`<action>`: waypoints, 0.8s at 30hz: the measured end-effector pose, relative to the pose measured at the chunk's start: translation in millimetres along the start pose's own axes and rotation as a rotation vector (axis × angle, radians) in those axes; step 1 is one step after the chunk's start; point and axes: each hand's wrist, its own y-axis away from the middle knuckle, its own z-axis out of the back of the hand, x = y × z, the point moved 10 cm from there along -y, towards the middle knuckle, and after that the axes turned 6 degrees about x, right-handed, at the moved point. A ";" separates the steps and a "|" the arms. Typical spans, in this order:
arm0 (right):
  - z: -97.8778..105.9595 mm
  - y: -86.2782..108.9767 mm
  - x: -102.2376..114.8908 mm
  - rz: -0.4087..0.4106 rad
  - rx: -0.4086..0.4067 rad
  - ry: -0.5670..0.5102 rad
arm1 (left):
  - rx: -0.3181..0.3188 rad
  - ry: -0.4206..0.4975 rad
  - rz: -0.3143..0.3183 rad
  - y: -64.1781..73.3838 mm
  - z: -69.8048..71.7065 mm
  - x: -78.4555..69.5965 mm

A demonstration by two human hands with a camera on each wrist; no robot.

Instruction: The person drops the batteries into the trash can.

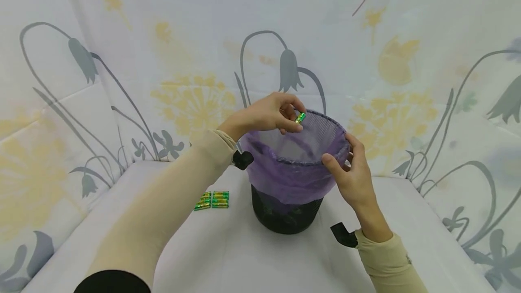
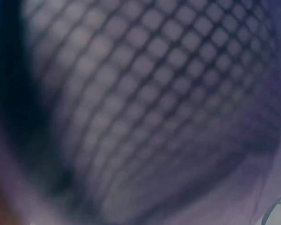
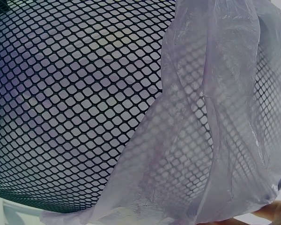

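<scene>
In the head view my left hand [image 1: 277, 113] pinches a small green-and-gold battery [image 1: 300, 117] over the mouth of a black mesh trash bin [image 1: 285, 218]. A purple plastic bag [image 1: 291, 186] lines the bin and folds down over its outside. My right hand [image 1: 354, 177] grips the bin's lined rim at the right, thumb at the near side and fingers round the far side. Blurred mesh [image 2: 164, 61] fills the left wrist view. In the right wrist view, the bag [image 3: 187, 154] drapes over the mesh, with fingertips [image 3: 276, 210] at the lower right corner.
Several green-and-gold batteries [image 1: 220, 199] lie in rows on the white tablecloth [image 1: 240, 261], left of the bin and partly hidden by my left forearm. A flower-printed cloth [image 1: 195, 26] hangs behind and beside the table.
</scene>
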 end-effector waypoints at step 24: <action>3.2 2.5 4.5 0.010 -0.003 -0.011 | 0.121 -0.154 0.132 -23.0 -37.7 31.7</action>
